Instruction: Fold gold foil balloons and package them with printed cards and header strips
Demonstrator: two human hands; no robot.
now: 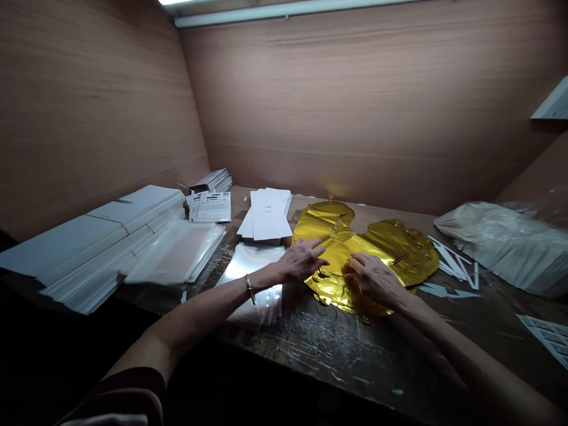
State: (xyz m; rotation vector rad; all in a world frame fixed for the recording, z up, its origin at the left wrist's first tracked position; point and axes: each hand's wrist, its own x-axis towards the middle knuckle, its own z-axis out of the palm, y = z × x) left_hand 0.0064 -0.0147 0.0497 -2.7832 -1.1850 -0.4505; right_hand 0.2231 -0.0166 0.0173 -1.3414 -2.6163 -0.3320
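Observation:
A pile of flat, shiny gold foil balloons (326, 227) lies on the dark worktable, its rounded lobes spread to the back and right. My left hand (304, 260) rests over the pile's left side, fingers stretched out on the foil. At the front middle, my right hand (375, 277) has its fingers bent together on the gold foil, seemingly pinching a fold; the fingertips are partly hidden. Beneath my left forearm are clear plastic bags (242, 264), just left of the foil. White cards (271, 216) lie behind those bags.
To the left are long stacks of white card (102, 225) and more clear bags (173, 251). Printed packets (212, 206) sit at the back. White strips (456, 263), a large plastic-wrapped bundle (513, 248) and a printed sheet (556, 346) lie right. Wooden panels (355, 111) enclose the table.

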